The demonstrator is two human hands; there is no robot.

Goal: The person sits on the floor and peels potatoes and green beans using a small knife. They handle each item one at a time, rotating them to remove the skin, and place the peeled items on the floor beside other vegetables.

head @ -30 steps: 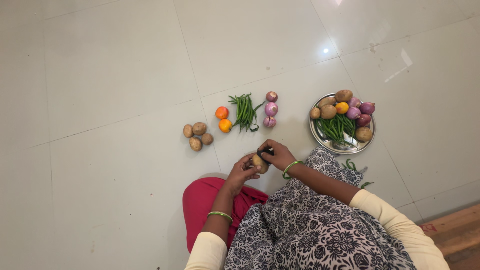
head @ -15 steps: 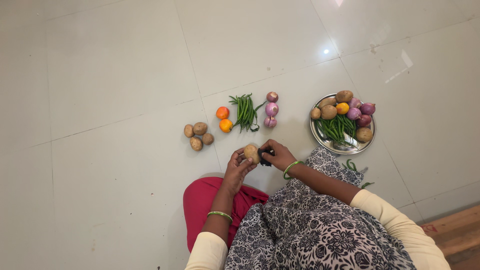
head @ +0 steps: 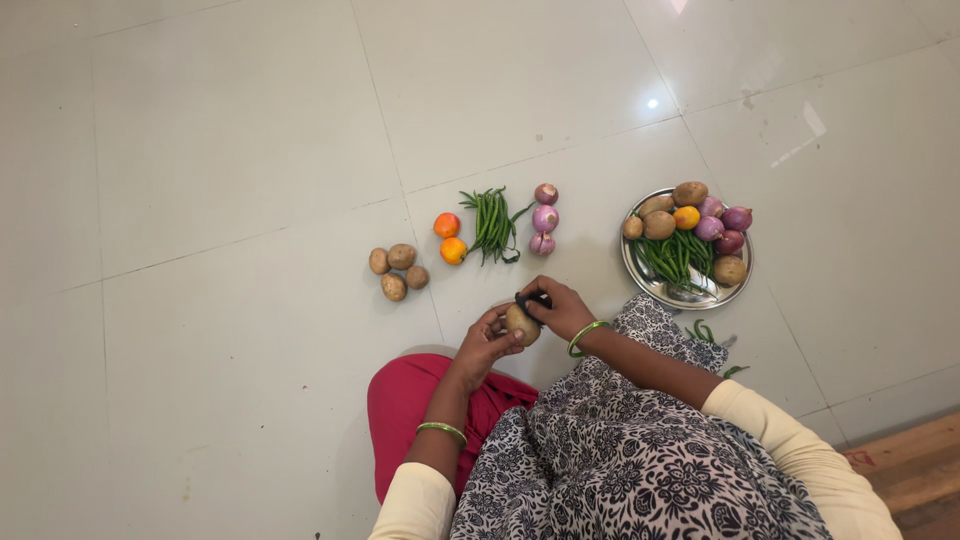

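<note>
I sit on a pale tiled floor. My left hand (head: 484, 343) grips a brown potato (head: 521, 324) from below. My right hand (head: 562, 308) holds a small black peeler (head: 530, 299) against the potato's top. Both hands meet just in front of my knees. Green bangles circle both wrists. On the floor ahead lie several potatoes (head: 397, 271), two orange tomatoes (head: 450, 238), a bunch of green beans (head: 489, 224) and three red onions (head: 544, 218).
A round steel plate (head: 640, 281) at the right holds potatoes, onions, a tomato and green beans. A few stray beans (head: 704, 331) lie by my right arm. A wooden edge (head: 905, 470) shows at the bottom right corner.
The potato has turned a little in my left hand, and my right hand with the peeler has shifted over its top. The piles on the floor stay put.
</note>
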